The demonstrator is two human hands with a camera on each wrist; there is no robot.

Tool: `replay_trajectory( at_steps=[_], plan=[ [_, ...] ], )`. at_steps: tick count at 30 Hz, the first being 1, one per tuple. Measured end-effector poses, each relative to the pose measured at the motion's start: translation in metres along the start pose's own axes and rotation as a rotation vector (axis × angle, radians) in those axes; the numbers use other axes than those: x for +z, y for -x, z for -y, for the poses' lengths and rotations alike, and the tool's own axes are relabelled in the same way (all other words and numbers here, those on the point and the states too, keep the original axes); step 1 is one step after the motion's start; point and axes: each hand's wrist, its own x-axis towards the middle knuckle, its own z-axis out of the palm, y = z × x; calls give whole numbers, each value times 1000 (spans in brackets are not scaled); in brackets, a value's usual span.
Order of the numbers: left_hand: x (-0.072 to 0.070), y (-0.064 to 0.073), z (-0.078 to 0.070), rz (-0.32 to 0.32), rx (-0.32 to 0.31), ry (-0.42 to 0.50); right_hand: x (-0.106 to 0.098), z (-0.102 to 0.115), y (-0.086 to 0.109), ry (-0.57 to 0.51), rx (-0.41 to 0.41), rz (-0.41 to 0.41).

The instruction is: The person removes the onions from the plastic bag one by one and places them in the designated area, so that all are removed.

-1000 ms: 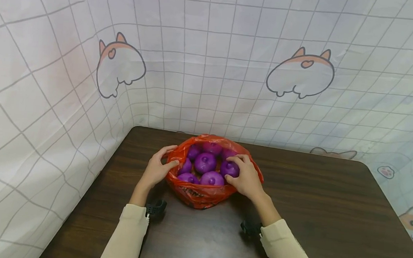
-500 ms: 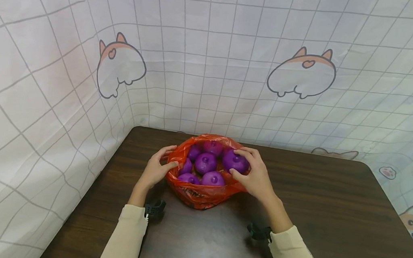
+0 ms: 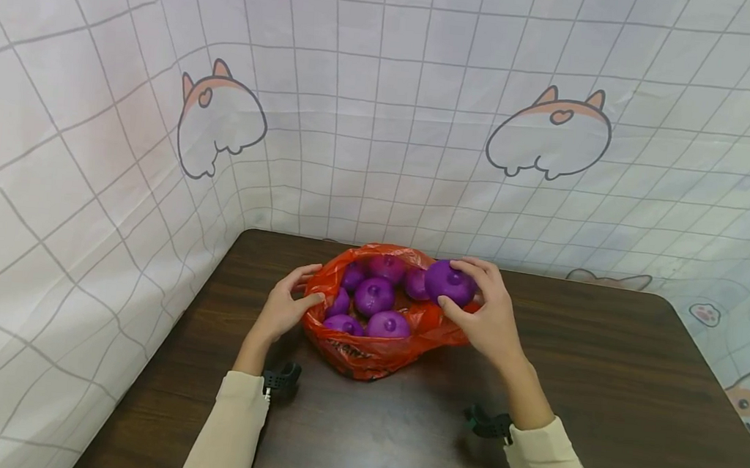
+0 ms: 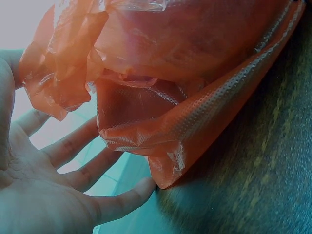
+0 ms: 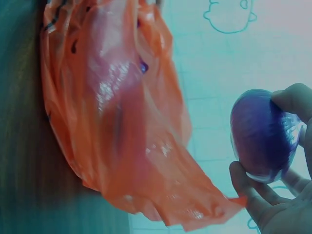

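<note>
A red plastic bag (image 3: 365, 354) stands wide-mouthed near the table's back edge, with several round purple balls, each with a small knob, inside. My left hand (image 3: 283, 307) holds the bag's left rim between thumb and fingers; in the left wrist view the fingers (image 4: 78, 161) spread along the outside of the bag (image 4: 195, 112). Above the bag's right rim, my right hand (image 3: 488, 313) grips one purple ball (image 3: 447, 282) between thumb and fingers. In the right wrist view this shiny ball (image 5: 263, 136) is apart from the bag (image 5: 122, 122), whose loose corner reaches the fingers.
The dark wooden table (image 3: 602, 377) extends to both sides and in front of the bag. A white grid-patterned cloth (image 3: 384, 117) with cartoon dogs hangs behind and at the left. Dark wrist straps (image 3: 282, 379) sit below the sleeves.
My right hand has lifted the purple ball out of the bag's right side and moved it rightward. The bag's right rim has shifted with it. My left hand stays in place.
</note>
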Motion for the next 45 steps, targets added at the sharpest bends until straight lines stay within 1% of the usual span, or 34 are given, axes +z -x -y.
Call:
replay_trajectory(
  at_steps=[4, 8, 10, 15, 18, 22, 24, 27, 31, 36, 41, 45],
  plan=[
    [0, -1, 0, -2, -2, -6, -9, 11, 0, -11, 13, -42],
    [1, -1, 0, 4, -4, -1, -20, 26, 1, -23, 33, -66],
    [1, -1, 0, 8, -6, 3, -25, 30, 1, -22, 39, -76],
    [2, -1, -1, 15, -12, 9, -33, 27, 2, -10, 50, -110],
    [2, -1, -2, 15, -13, 8, -36, 24, 3, -12, 71, -122],
    [2, -1, -1, 14, -11, 3, -40, 14, 3, -11, 107, -139],
    [1, -1, -1, 13, -8, 0, -41, 6, 2, -6, 129, -154],
    [0, 0, -1, 17, -3, 6, -42, -13, 1, 14, 151, -184],
    [0, 1, 0, 23, -3, 17, -44, -35, 1, 39, 183, -203],
    [-1, 0, 0, 22, -3, 14, -47, -45, 2, 68, 219, -200],
    [-1, 0, 1, 20, -4, 9, -47, -55, 3, 101, 248, -170],
    [-1, 0, 1, 18, -5, 12, -47, -68, 4, 128, 269, -155]
  ],
)
